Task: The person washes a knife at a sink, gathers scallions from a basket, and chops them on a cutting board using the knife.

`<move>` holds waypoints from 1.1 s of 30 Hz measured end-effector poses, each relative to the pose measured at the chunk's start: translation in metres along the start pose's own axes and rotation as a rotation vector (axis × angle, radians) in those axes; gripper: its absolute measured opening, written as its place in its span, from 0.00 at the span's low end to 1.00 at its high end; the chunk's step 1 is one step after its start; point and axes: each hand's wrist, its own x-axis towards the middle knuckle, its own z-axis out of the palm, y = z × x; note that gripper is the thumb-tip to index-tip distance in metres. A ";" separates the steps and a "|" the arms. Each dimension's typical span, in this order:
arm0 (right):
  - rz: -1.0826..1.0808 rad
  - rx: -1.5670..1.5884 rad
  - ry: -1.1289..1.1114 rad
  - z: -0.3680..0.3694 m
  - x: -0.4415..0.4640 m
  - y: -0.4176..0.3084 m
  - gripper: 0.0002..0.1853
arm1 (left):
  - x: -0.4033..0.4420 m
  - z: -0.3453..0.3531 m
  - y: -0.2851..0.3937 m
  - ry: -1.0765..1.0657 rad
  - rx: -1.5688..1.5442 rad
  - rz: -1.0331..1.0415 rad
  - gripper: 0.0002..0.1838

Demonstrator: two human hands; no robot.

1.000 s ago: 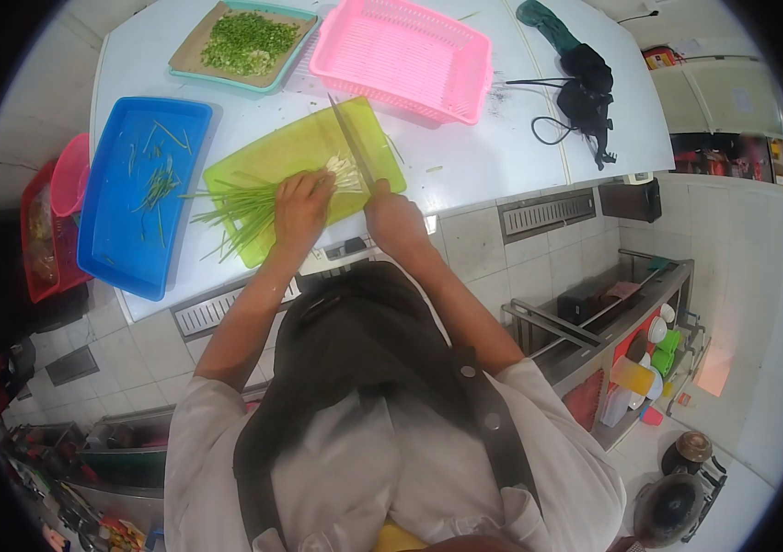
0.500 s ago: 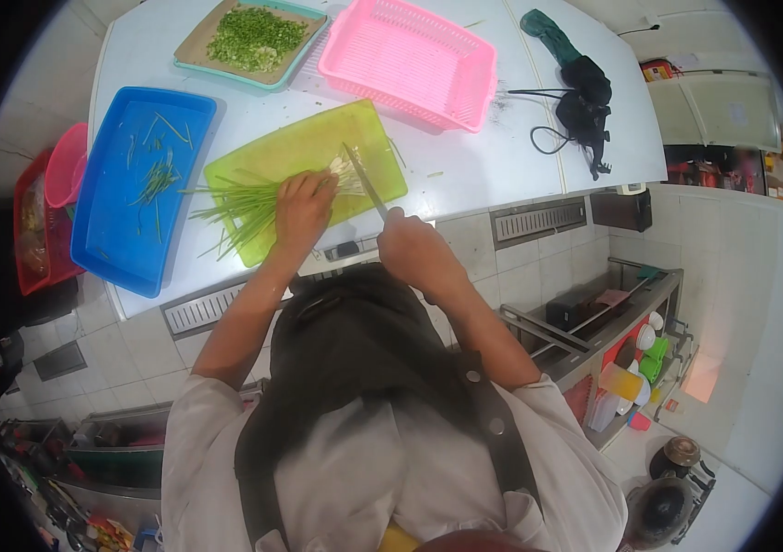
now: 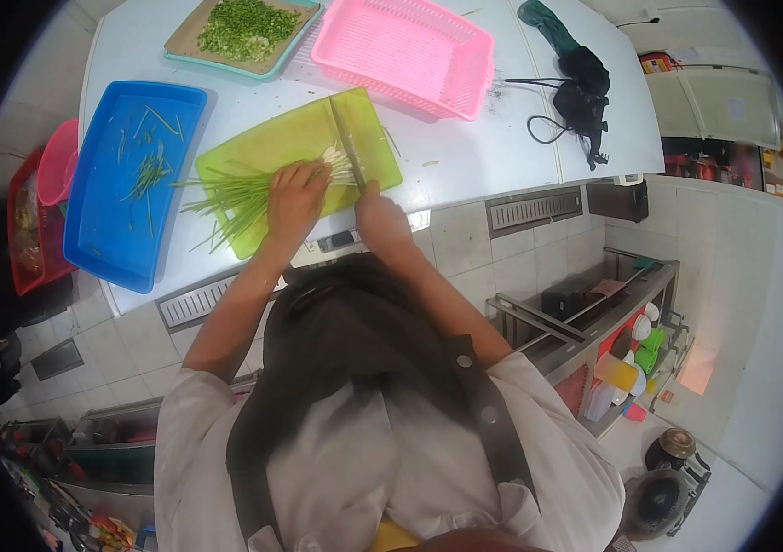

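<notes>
On a yellow-green cutting board [image 3: 290,129] lies a bunch of green onions [image 3: 235,195], white ends to the right and green leaves to the left. My left hand [image 3: 297,200] is closed over the bunch near the white ends, pressing it to the board. A knife [image 3: 346,138] is in my right hand [image 3: 380,221], its fingers wrapped round the handle. The blade points away from me and lies across the board at the white tips. Whether its edge touches them I cannot tell.
A blue tray [image 3: 97,184] with loose green scraps stands left. Behind the board are a tray of chopped green onions [image 3: 242,35] and a pink basket [image 3: 391,55]. Black straps [image 3: 583,101] with a cable lie right. The table's near edge [image 3: 465,195] runs beside my hands.
The knife has moved left and farther over the board, its blade now closer to the white ends. My left hand still presses the bunch. The whole view has shifted slightly.
</notes>
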 end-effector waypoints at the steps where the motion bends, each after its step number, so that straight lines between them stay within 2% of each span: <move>1: -0.012 0.021 0.037 -0.005 0.005 -0.002 0.15 | -0.001 0.001 0.000 0.004 0.000 0.002 0.11; 4: 0.011 0.003 0.006 -0.036 0.007 -0.011 0.13 | 0.002 -0.001 0.000 0.011 0.010 0.005 0.12; 7: -0.177 -0.119 -0.070 -0.047 -0.011 -0.007 0.11 | -0.001 -0.002 0.001 0.005 -0.004 -0.002 0.12; 13: -0.062 -0.135 -0.140 -0.080 -0.034 -0.040 0.10 | 0.000 0.000 -0.002 0.009 0.002 0.004 0.12; 16: -0.139 -0.231 -0.157 -0.079 -0.041 -0.036 0.09 | 0.001 -0.001 -0.001 0.003 -0.002 0.004 0.12; 19: -0.044 -0.159 -0.183 -0.087 -0.049 -0.043 0.09 | 0.000 0.000 -0.002 0.005 0.004 0.004 0.12; 22: -0.044 -0.124 -0.181 -0.078 -0.051 -0.038 0.09 | 0.001 -0.001 -0.002 -0.007 -0.006 -0.004 0.12; 28: 0.029 -0.010 -0.131 -0.008 -0.037 -0.006 0.13 | 0.001 -0.001 -0.002 -0.013 -0.002 -0.002 0.12; 33: -0.029 -0.031 -0.023 0.009 0.008 -0.003 0.15 | 0.000 -0.001 -0.002 -0.018 -0.017 0.008 0.12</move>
